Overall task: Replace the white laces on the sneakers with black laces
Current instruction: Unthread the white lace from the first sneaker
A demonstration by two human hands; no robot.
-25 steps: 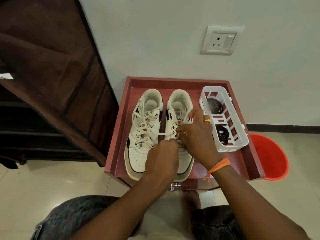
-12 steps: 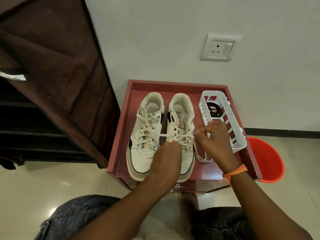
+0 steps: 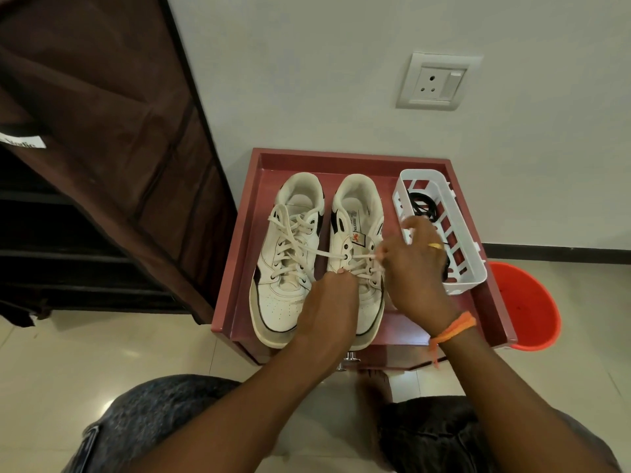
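So we've got the pair of white leather sneakers with black trim [image 3: 317,254] sitting side by side on the dark red raised-edge wooden tabletop [image 3: 239,268], toes toward us. Our left hand [image 3: 327,302] is curled down on the right sneaker's white laces [image 3: 355,268], near the toe end. Our right hand [image 3: 415,268], just right of that sneaker, pinches a white lace end pulled out sideways. The coiled black laces [image 3: 421,203] sit in the white slotted plastic basket [image 3: 467,268] right of the sneakers. An orange plastic bucket [image 3: 529,308] is on the floor past the tabletop's right edge.
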